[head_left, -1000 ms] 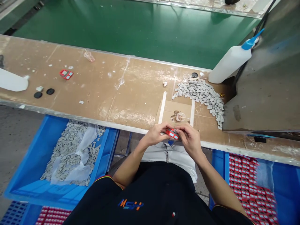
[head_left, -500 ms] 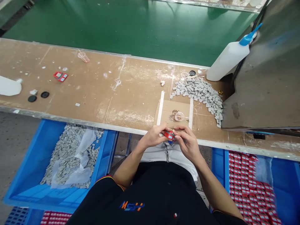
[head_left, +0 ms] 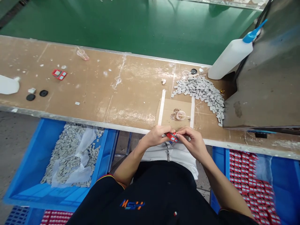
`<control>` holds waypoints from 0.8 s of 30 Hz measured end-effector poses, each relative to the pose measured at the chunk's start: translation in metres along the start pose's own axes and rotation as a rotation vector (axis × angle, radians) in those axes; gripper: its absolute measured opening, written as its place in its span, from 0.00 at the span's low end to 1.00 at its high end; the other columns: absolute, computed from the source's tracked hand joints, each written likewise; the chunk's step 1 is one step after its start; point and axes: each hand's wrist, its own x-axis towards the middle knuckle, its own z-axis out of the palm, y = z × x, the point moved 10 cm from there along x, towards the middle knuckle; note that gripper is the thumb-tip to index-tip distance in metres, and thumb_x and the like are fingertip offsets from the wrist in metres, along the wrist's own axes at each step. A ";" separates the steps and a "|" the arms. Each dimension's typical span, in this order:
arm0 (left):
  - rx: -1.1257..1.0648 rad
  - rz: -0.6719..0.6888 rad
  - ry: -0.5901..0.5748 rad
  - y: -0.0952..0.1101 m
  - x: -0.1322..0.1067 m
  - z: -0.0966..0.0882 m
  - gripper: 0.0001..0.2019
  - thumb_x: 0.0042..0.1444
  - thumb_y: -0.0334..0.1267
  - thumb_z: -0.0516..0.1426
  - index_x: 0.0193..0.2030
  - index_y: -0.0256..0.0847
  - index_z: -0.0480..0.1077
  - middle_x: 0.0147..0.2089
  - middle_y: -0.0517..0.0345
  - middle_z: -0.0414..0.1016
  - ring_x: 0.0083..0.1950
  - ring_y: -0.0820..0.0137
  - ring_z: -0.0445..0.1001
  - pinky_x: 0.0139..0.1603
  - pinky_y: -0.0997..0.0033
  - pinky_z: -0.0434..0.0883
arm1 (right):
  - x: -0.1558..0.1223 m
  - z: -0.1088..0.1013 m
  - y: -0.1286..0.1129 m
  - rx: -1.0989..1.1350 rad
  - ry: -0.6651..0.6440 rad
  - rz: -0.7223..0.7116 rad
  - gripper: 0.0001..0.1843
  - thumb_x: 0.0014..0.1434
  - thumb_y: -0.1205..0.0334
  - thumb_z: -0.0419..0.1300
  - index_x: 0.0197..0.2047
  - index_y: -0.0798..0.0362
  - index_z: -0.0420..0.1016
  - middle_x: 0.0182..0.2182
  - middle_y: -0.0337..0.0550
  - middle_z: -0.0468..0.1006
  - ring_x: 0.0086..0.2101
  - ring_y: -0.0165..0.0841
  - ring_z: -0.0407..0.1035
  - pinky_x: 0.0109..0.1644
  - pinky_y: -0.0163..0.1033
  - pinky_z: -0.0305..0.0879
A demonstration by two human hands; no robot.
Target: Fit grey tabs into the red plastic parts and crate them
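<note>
A small red plastic part with pale grey squares on it point(head_left: 172, 137) is held just off the table's front edge. My left hand point(head_left: 156, 136) is closed on its left side. The fingertips of my right hand point(head_left: 192, 140) pinch at its right end; whether they also hold a small grey piece is too small to tell. Beyond my hands, a small clear cup point(head_left: 180, 115) with a thin stick in it stands on a cardboard sheet point(head_left: 170, 106) edged by white strips. A heap of small grey tiles point(head_left: 199, 89) spreads to the right of it.
A white bottle with a blue nozzle point(head_left: 231, 59) leans by a metal housing point(head_left: 264, 78). Blue bins hold grey tiles point(head_left: 67, 153) at left and rows of red parts point(head_left: 253, 184) at right. Another red part point(head_left: 59, 74), black caps point(head_left: 43, 93) and a cup point(head_left: 82, 54) lie at left.
The red part has turned and shows more of its grey squares. My right hand has shifted slightly right, its fingers now drawn together at the part's right end.
</note>
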 end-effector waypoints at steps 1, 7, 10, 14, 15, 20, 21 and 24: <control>0.003 0.006 -0.011 0.000 0.000 0.001 0.04 0.64 0.36 0.59 0.40 0.38 0.72 0.36 0.54 0.80 0.36 0.69 0.78 0.38 0.73 0.72 | 0.001 0.001 -0.005 -0.049 -0.019 -0.027 0.10 0.67 0.59 0.61 0.33 0.51 0.75 0.30 0.42 0.77 0.31 0.33 0.72 0.34 0.37 0.67; 0.003 -0.006 -0.047 -0.001 -0.001 0.003 0.02 0.63 0.33 0.58 0.39 0.39 0.72 0.33 0.57 0.79 0.34 0.70 0.76 0.36 0.74 0.70 | 0.003 0.008 -0.028 -0.193 -0.140 -0.163 0.13 0.69 0.62 0.56 0.31 0.51 0.71 0.28 0.41 0.71 0.30 0.32 0.68 0.33 0.36 0.64; 0.028 -0.049 0.017 -0.005 -0.002 -0.003 0.02 0.62 0.35 0.60 0.39 0.39 0.72 0.34 0.56 0.79 0.34 0.69 0.77 0.36 0.74 0.71 | -0.005 0.009 -0.025 -0.132 -0.114 -0.149 0.07 0.69 0.62 0.56 0.42 0.51 0.76 0.40 0.48 0.78 0.41 0.37 0.75 0.44 0.40 0.72; -0.011 -0.051 0.103 -0.005 -0.004 -0.009 0.05 0.61 0.38 0.62 0.40 0.39 0.74 0.36 0.54 0.81 0.37 0.68 0.79 0.39 0.72 0.74 | -0.021 0.008 -0.010 -0.018 0.004 -0.079 0.13 0.69 0.61 0.58 0.55 0.46 0.77 0.52 0.51 0.77 0.54 0.41 0.73 0.56 0.48 0.74; -0.041 -0.044 0.119 -0.004 -0.004 -0.009 0.05 0.62 0.38 0.61 0.42 0.40 0.74 0.38 0.54 0.81 0.38 0.68 0.80 0.41 0.72 0.75 | -0.023 0.009 -0.004 0.032 0.033 -0.043 0.14 0.68 0.59 0.59 0.56 0.45 0.77 0.53 0.51 0.76 0.54 0.41 0.74 0.56 0.48 0.75; -0.230 -0.042 0.186 -0.001 -0.004 -0.015 0.10 0.62 0.39 0.62 0.49 0.40 0.72 0.50 0.48 0.82 0.50 0.65 0.82 0.50 0.67 0.77 | -0.028 0.016 0.022 0.342 0.197 0.133 0.22 0.66 0.50 0.62 0.60 0.47 0.72 0.51 0.51 0.79 0.48 0.39 0.78 0.51 0.46 0.79; -0.265 -0.033 0.181 0.000 -0.003 -0.015 0.11 0.62 0.40 0.63 0.49 0.41 0.72 0.52 0.47 0.82 0.54 0.63 0.81 0.54 0.63 0.77 | -0.027 0.017 0.023 0.366 0.215 0.140 0.22 0.66 0.50 0.62 0.60 0.48 0.71 0.51 0.51 0.80 0.48 0.39 0.78 0.52 0.46 0.79; -0.335 0.007 0.150 0.007 0.001 -0.017 0.14 0.58 0.42 0.66 0.48 0.41 0.74 0.57 0.44 0.80 0.63 0.57 0.76 0.63 0.53 0.73 | -0.025 0.011 0.013 0.292 0.261 0.094 0.19 0.65 0.52 0.63 0.57 0.48 0.74 0.47 0.50 0.80 0.46 0.39 0.79 0.51 0.46 0.79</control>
